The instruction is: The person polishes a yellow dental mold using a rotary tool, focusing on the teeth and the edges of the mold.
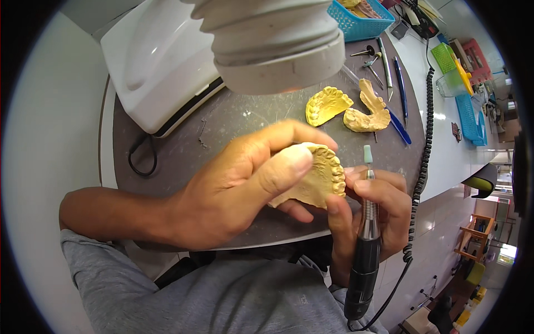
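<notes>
A yellow plaster dental cast (320, 181) with a row of teeth along its right edge is gripped by my left hand (245, 183), thumb on top and fingers around the back. My right hand (384, 206) holds a black and silver dental handpiece (364, 256), its pale green tip (367, 154) pointing up and apart from the cast. The thumb and fingertips of that hand also touch the toothed edge of the cast. Beyond my hands lie a second yellow dental cast (328, 106) and a tan U-shaped cast (368, 114).
A ribbed white suction hose (278, 44) hangs over the far middle. A white machine (161, 61) stands at left. Pens, a blue-handled tool (399, 129) and small metal tools lie at far right, near a blue basket (361, 25). A coiled black cord (424, 139) runs down the right side.
</notes>
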### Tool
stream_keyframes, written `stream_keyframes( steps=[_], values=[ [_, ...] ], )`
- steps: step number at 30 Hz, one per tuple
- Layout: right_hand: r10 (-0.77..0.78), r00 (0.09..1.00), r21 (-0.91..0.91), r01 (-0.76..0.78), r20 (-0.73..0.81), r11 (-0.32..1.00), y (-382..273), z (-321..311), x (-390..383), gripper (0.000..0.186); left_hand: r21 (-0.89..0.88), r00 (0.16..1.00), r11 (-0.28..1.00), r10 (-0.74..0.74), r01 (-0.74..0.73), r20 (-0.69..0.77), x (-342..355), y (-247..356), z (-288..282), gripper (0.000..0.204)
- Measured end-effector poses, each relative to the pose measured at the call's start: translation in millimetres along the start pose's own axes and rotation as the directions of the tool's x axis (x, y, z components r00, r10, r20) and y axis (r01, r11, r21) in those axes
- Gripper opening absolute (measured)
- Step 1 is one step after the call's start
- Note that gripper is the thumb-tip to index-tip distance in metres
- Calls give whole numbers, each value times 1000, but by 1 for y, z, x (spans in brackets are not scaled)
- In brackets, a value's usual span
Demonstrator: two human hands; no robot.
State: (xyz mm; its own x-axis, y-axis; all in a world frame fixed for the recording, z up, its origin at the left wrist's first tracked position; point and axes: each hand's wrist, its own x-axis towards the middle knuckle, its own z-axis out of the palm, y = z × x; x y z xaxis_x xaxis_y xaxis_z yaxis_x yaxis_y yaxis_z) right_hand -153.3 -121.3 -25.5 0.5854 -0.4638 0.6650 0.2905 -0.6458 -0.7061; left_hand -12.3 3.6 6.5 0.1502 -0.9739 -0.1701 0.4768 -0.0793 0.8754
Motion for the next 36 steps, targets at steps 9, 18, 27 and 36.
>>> stream_keyframes(
  steps=[9,18,27,36],
  values=[
    [-4,1000,-46,4,-8,999,3,-11,19,30,-111,976,989,121,-102,182,7,0,-6,58],
    [-105,995,147,104,-5,984,-5,-7,-7,23,378,987,912,135,-157,86,5,3,-11,52],
    [4,997,256,17,-82,967,-1,-4,-6,29,158,969,961,205,-226,141,11,-5,-8,42],
    [21,998,409,-46,65,912,4,-12,10,30,59,971,975,206,-214,117,9,-3,-12,38]
  ],
)
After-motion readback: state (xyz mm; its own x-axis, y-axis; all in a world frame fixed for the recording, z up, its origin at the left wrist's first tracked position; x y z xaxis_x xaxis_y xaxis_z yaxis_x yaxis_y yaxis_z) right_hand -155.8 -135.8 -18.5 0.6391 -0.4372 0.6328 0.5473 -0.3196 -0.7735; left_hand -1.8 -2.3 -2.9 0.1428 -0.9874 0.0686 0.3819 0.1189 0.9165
